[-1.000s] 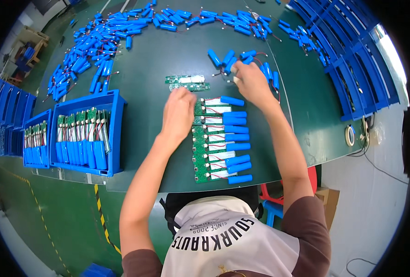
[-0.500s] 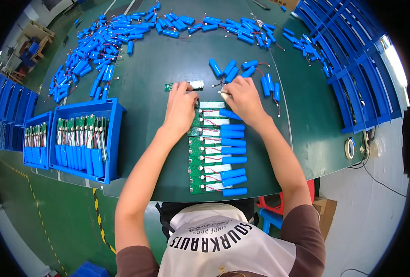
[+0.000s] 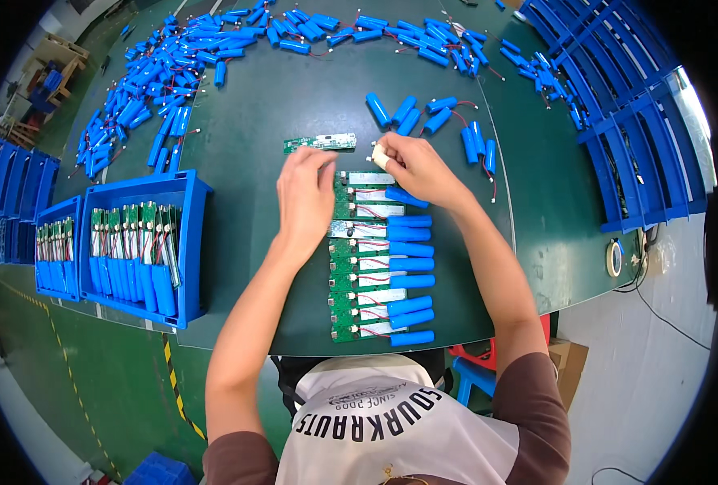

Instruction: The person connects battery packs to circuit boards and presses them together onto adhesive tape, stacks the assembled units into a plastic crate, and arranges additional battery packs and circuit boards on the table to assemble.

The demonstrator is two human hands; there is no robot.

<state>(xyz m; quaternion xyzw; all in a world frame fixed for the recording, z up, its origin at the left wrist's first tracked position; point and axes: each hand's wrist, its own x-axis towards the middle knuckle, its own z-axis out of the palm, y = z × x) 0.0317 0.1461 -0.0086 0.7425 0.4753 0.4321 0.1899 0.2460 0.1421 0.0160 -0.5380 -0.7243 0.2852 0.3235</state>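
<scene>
My left hand (image 3: 304,194) is open, fingers loosely bent with nothing in them, beside the top of a column of green circuit boards (image 3: 344,279). My right hand (image 3: 419,168) pinches a small white plug (image 3: 374,145) at its fingertips; a cream cover wraps one finger. Any wire from the plug is mostly hidden. A lone green circuit board (image 3: 326,142) lies just beyond my left fingers. Most boards in the column are joined by red wires to blue cylindrical batteries (image 3: 410,264) at their right. Several loose batteries (image 3: 437,121) lie beyond my right hand.
A large heap of blue batteries (image 3: 145,89) arcs across the table's far side. At the left stand blue bins (image 3: 193,267) of boards with batteries attached. A blue rack (image 3: 617,145) stands on the right, near a tape roll (image 3: 614,257).
My left hand has drawn back slightly toward me and off the board column, fingers loosening. My right hand has shifted slightly left and nearer, bringing the white plug at its fingertips into view.
</scene>
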